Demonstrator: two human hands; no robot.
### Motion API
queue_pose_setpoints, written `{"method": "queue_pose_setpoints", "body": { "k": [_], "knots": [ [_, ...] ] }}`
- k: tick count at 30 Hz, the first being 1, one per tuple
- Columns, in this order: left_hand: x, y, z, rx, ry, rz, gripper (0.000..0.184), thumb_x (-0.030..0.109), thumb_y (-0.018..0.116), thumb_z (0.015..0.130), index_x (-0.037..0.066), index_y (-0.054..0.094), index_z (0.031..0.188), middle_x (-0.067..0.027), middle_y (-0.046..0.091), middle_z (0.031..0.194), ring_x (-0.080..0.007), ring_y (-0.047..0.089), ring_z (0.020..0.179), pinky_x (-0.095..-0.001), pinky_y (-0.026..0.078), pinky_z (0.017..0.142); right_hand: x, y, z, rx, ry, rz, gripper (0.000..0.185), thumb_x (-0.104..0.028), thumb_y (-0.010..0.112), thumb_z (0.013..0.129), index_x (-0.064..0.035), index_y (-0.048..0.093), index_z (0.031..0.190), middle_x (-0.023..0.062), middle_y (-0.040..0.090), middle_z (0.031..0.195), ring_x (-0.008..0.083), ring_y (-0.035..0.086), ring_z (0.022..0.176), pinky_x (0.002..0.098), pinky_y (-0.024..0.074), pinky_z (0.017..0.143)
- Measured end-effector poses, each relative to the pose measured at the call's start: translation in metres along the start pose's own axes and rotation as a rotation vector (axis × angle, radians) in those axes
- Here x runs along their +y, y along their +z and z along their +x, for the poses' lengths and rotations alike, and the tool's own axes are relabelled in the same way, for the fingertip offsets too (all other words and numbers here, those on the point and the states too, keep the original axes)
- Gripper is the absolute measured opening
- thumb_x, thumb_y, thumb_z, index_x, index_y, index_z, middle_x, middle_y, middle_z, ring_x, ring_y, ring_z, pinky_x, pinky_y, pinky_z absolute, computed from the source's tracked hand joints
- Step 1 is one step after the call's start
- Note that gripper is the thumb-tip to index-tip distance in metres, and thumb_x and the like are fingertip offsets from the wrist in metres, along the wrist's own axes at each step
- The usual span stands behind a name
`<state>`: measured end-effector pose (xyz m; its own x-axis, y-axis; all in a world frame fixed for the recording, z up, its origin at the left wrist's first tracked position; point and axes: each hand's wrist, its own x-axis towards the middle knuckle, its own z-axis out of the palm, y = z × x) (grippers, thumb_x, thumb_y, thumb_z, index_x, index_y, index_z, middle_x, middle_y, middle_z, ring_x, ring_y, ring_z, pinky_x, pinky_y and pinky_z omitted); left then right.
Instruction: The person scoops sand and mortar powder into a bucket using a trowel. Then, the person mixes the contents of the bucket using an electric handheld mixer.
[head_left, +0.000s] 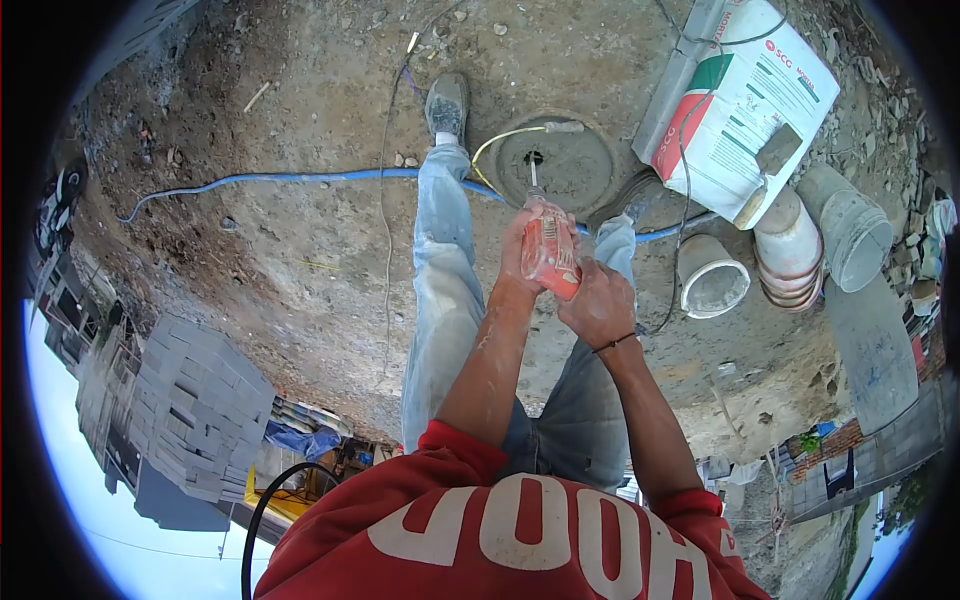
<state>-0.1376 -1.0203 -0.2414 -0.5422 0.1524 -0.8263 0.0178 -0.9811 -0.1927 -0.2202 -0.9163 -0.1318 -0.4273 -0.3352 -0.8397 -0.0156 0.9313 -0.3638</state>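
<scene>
Both of my hands are closed around a red power drill [550, 256], spattered with grey. My left hand [516, 245] wraps its left side near the front, and my right hand [602, 305] grips the rear end. A mixer shaft [534, 175] runs from the drill down into wet grey mortar [575, 172], where its lower end is hidden. The mortar fills a round bucket [607, 150] standing between my feet. The bucket's wire handle [482, 152] lies over to the left, with a grey grip at its far end.
Right of the bucket lies a white, red and green mortar bag [745, 110]. Near it are a tilted bucket [712, 275], stacked buckets [790, 245] and another grey bucket [855, 240]. A blue hose [300, 177] crosses the dirt behind my feet. A dark cable [683, 200] trails past the bag.
</scene>
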Motion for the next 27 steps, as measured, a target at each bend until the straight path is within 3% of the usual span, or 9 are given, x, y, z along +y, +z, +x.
{"method": "queue_pose_setpoints", "body": {
  "k": [11, 12, 14, 18, 20, 21, 23, 25, 27],
  "knots": [
    [0.001, 0.005, 0.003, -0.052, -0.002, -0.019, 0.036, 0.032, 0.062, 0.084, 0.006, 0.055, 0.107, -0.0197, 0.061, 0.100, -0.0325, 0.063, 0.087, -0.0456, 0.055, 0.077, 0.002, 0.011, 0.000, 0.031, 0.069, 0.040, 0.036, -0.021, 0.069, 0.070, 0.0007, 0.060, 0.098, 0.0230, 0.066, 0.095, 0.0426, 0.064, 0.090, 0.0497, 0.0512, 0.078],
    [-0.001, 0.006, -0.006, 0.035, -0.048, -0.019, 0.041, 0.034, 0.063, 0.084, 0.004, 0.054, 0.112, -0.0195, 0.061, 0.102, -0.0326, 0.063, 0.090, -0.0454, 0.054, 0.080, 0.003, 0.018, -0.004, 0.032, 0.067, 0.040, 0.036, -0.021, 0.069, 0.070, 0.0007, 0.060, 0.098, 0.0230, 0.066, 0.095, 0.0426, 0.064, 0.090, 0.0497, 0.0512, 0.078],
    [-0.004, 0.015, -0.024, 0.118, -0.086, -0.014, 0.046, 0.035, 0.064, 0.085, 0.003, 0.054, 0.117, -0.0193, 0.062, 0.104, -0.0327, 0.063, 0.092, -0.0452, 0.053, 0.082, 0.002, 0.034, -0.010, 0.193, 0.068, 0.186, 0.039, -0.021, 0.071, 0.071, 0.0010, 0.058, 0.100, 0.0227, 0.066, 0.095, 0.0420, 0.065, 0.089, 0.0483, 0.0515, 0.078],
    [-0.009, 0.022, -0.069, 0.246, -0.078, 0.230, 0.059, 0.041, 0.063, 0.087, 0.001, 0.049, 0.127, -0.0176, 0.061, 0.112, -0.0303, 0.062, 0.101, -0.0435, 0.051, 0.089, 0.009, 0.063, -0.024, 0.189, 0.071, 0.400, 0.037, -0.020, 0.071, 0.075, 0.0010, 0.058, 0.101, 0.0200, 0.066, 0.094, 0.0370, 0.067, 0.088, 0.0451, 0.0522, 0.078],
    [-0.009, 0.015, -0.076, 0.234, -0.034, 0.325, 0.062, 0.045, 0.062, 0.088, 0.001, 0.048, 0.130, -0.0170, 0.060, 0.114, -0.0291, 0.062, 0.103, -0.0431, 0.051, 0.091, 0.036, 0.087, -0.023, 0.084, -0.060, 0.936, 0.035, -0.022, 0.070, 0.080, 0.0014, 0.056, 0.102, 0.0152, 0.067, 0.093, 0.0300, 0.067, 0.083, 0.0414, 0.0525, 0.076],
    [-0.009, 0.011, -0.078, 0.172, -0.001, 0.258, 0.061, 0.041, 0.065, 0.088, 0.002, 0.047, 0.130, -0.0158, 0.060, 0.114, -0.0278, 0.062, 0.103, -0.0423, 0.051, 0.091, 0.041, 0.079, -0.020, 0.083, -0.058, 0.937, 0.035, -0.022, 0.070, 0.080, 0.0014, 0.056, 0.102, 0.0152, 0.067, 0.093, 0.0300, 0.067, 0.083, 0.0414, 0.0525, 0.076],
    [-0.016, 0.005, -0.080, 0.107, 0.038, 0.188, 0.060, 0.036, 0.067, 0.087, 0.002, 0.046, 0.131, -0.0145, 0.059, 0.114, -0.0265, 0.062, 0.103, -0.0415, 0.051, 0.092, 0.052, 0.054, 0.002, -0.074, 0.448, 1.321, 0.034, -0.026, 0.067, 0.086, 0.0023, 0.057, 0.101, 0.0128, 0.066, 0.095, 0.0250, 0.065, 0.081, 0.0370, 0.0527, 0.075],
    [-0.034, 0.002, -0.079, 0.193, 0.162, 0.410, 0.064, 0.020, 0.076, 0.081, 0.004, 0.044, 0.134, -0.0114, 0.059, 0.112, -0.0244, 0.061, 0.104, -0.0401, 0.051, 0.092, 0.093, 0.076, 0.041, 0.217, 0.381, 0.654, 0.035, -0.031, 0.066, 0.088, 0.0014, 0.058, 0.100, 0.0110, 0.067, 0.092, 0.0222, 0.064, 0.079, 0.0326, 0.0527, 0.074],
    [-0.034, 0.000, -0.079, 0.244, 0.116, 0.405, 0.069, 0.013, 0.080, 0.077, 0.004, 0.043, 0.134, -0.0101, 0.057, 0.117, -0.0230, 0.059, 0.107, -0.0396, 0.049, 0.095, 0.064, 0.054, 0.075, -0.021, 0.562, 1.053, 0.027, -0.030, 0.063, 0.091, -0.0045, 0.058, 0.099, 0.0086, 0.064, 0.091, 0.0164, 0.062, 0.082, 0.0267, 0.0494, 0.075]
  ]
}}
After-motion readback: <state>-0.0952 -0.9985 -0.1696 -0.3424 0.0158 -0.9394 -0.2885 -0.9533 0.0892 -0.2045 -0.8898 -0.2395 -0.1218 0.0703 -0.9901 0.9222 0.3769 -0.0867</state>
